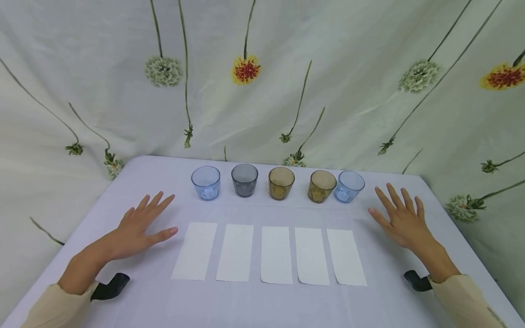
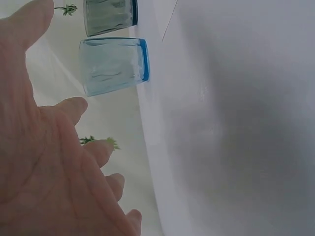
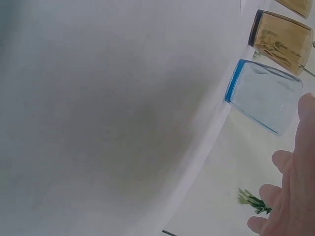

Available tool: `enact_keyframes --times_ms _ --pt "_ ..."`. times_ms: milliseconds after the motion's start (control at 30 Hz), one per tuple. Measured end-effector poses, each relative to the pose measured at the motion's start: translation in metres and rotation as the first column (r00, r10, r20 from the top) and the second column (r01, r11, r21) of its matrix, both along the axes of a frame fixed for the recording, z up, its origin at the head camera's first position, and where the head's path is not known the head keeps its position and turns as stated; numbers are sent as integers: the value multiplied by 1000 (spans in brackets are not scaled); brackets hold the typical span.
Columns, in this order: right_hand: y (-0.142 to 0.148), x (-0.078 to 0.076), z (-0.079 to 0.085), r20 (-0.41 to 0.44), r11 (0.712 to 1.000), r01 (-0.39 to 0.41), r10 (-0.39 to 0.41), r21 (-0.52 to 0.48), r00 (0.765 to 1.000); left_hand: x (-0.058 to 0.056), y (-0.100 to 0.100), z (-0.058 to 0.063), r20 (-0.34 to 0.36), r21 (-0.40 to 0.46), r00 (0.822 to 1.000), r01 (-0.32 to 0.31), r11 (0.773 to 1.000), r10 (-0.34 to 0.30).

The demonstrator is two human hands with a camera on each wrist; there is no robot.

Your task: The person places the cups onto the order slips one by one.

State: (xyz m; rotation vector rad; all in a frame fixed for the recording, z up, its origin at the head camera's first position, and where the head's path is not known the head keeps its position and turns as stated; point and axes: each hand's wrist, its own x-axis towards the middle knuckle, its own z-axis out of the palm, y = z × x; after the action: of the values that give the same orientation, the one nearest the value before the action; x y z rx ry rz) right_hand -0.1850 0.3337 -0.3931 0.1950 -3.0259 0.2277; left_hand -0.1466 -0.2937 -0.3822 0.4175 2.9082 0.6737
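1. A clear blue glass stands upright on the table, leftmost in the row and nearest my left grip.
2. Right of it, with a gap, stands a smoky gray glass, also upright.
3. An amber glass stands upright mid-row, apart from its neighbours.
4. A second amber glass stands upright farther right.
5. Just beside that, a second blue glass ends the row, upright, nearest my right grip; whether those two touch, I cannot tell.
6. Closer to me, five white paper strips lie flat side by side, slightly apart.
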Motion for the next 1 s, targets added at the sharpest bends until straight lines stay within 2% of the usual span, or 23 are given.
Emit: enact_keyframes --times_ms 200,433,733,1000 --pt "-4 -3 3 25 1000 -8 8 -9 1000 8 9 -3 52 90 997 59 994 -64" --pt "-5 -13 10 -4 1000 2 -2 -18 1000 14 18 -5 85 125 989 108 986 -119" --pt "-8 -21 13 15 1000 -27 27 -12 1000 22 29 -7 103 216 973 182 959 -208" --pt "-16 -28 14 17 999 -49 49 -7 999 25 31 -11 118 214 963 212 954 -240"
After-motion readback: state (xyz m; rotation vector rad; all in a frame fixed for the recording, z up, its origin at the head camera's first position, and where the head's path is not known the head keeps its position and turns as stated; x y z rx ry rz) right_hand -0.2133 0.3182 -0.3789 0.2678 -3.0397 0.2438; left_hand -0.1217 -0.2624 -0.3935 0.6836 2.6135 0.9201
